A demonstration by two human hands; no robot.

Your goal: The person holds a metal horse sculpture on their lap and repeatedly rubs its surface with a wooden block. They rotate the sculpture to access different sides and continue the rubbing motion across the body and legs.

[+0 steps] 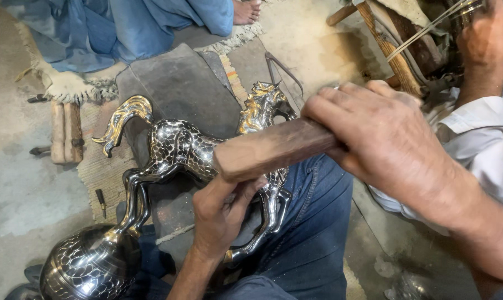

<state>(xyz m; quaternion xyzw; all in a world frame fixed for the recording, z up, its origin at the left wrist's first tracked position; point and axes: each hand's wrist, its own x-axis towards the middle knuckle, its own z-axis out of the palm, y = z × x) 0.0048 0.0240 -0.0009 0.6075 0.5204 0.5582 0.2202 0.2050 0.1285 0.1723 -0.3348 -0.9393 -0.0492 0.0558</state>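
The left hand (221, 214) clamps the shiny scale-patterned metal horse figurine (185, 150) steady across the lap, so the right hand (385, 139), closed around 1 brown wooden block (271, 147), can work just above it.

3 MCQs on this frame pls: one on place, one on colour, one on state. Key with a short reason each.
1. Where does the metal horse figurine rest?
A. Across the person's lap
B. On a shelf
C. Inside a box

2. What colour are the horse's mane and tail?
A. Red
B. Gold
C. Green

3. What is the right hand doing?
A. Lying open on the floor
B. Gripping a wooden block
C. Holding a cup

Key:
1 A, the horse lies over the blue jeans, steadied by the left hand at its belly.
2 B, the tail and mane shine gold against the silvery scaled body.
3 B, its fingers are closed around the wooden block, which is held against the horse's body.
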